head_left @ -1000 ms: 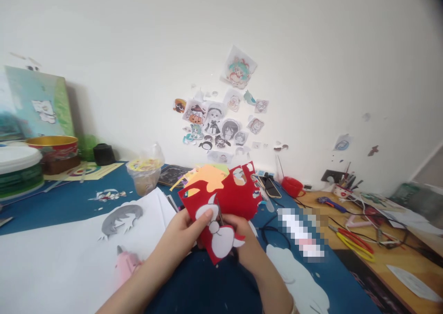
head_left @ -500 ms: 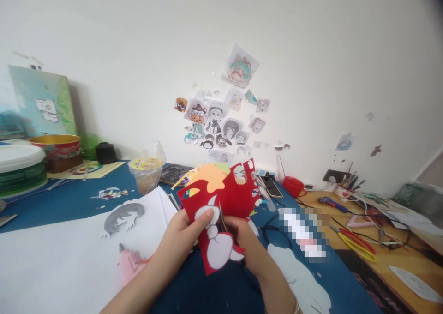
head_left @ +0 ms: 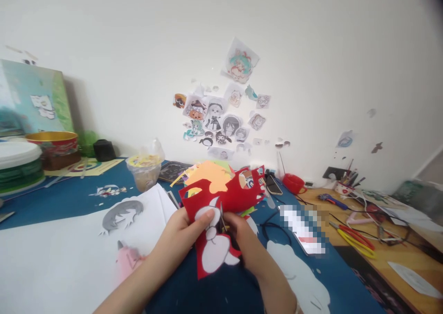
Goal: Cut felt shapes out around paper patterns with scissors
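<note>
A red felt sheet (head_left: pixel 237 195), with holes cut along its far edge, is pinched by my left hand (head_left: pixel 188 224), the thumb pressing on top. Under that thumb lies a white paper cut-out (head_left: pixel 216 254) with dark outlines, flat on the red sheet. My right hand (head_left: pixel 240 235) is closed around scissors (head_left: pixel 222 214); their blades stand at the cut-out's right edge, and the handles are mostly hidden by my fingers. Beyond the sheet sits a pile of coloured pieces, with an orange one (head_left: pixel 211 173) on top.
A pink glue gun (head_left: pixel 126 261) rests on white paper (head_left: pixel 51 258) at left, near a grey hair-shaped cut-out (head_left: pixel 122 214). A lidded plastic cup (head_left: pixel 144 171) stands behind. To the right are a phone (head_left: pixel 301 231), a white cut-out (head_left: pixel 299 277), red-and-yellow-handled pliers (head_left: pixel 356 240) and a red cup (head_left: pixel 294 183).
The red sheet has turned slightly in my left hand, its lower end swinging left and its far right corner moving right and down. Both hands keep their holds.
</note>
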The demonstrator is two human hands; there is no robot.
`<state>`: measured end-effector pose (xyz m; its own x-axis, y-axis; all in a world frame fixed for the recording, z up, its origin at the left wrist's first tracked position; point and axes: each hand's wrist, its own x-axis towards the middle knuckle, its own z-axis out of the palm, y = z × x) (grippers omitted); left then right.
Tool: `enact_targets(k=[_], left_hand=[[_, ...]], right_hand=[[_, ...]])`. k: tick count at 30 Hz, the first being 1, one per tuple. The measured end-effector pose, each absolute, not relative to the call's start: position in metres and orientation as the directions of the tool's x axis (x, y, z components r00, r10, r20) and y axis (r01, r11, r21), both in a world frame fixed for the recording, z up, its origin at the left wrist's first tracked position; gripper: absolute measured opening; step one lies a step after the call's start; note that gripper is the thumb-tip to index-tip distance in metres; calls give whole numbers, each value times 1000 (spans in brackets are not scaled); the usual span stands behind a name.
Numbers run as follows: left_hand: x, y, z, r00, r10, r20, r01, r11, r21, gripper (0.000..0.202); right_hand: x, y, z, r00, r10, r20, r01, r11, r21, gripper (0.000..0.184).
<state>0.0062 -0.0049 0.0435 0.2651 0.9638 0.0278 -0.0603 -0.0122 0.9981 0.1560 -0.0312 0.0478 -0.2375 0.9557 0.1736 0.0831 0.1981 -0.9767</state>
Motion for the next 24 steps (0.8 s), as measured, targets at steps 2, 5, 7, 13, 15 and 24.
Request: enact_targets(k=[2,5,7,13,15,24], left_hand=[[7,-6,44,266,964,17,-96,10,995,38],[9,-5,45,268,964,3,-148,38,988,36],[9,-5,46,264,965,-1,-161,45,986,35],[8,-7,52,267,963,-34,-177,84,981,34],[6,-8,55,264,964,-32,-160,77,984,37],[-4,0,55,380,925,35,53,-59,997,33]], right_hand=[[154,-32,50,-225,960,166,72,186,-980,46],[151,-32,52,-214,964,155,60,171,-983,47],[150,-32,52,-210,966,149,52,164,-985,46],[154,-31,50,-233,956,177,90,203,-975,36],[157,-29,45,-257,950,179,119,215,-969,33],[166,-20,32,-301,921,246,294,335,-895,21]])
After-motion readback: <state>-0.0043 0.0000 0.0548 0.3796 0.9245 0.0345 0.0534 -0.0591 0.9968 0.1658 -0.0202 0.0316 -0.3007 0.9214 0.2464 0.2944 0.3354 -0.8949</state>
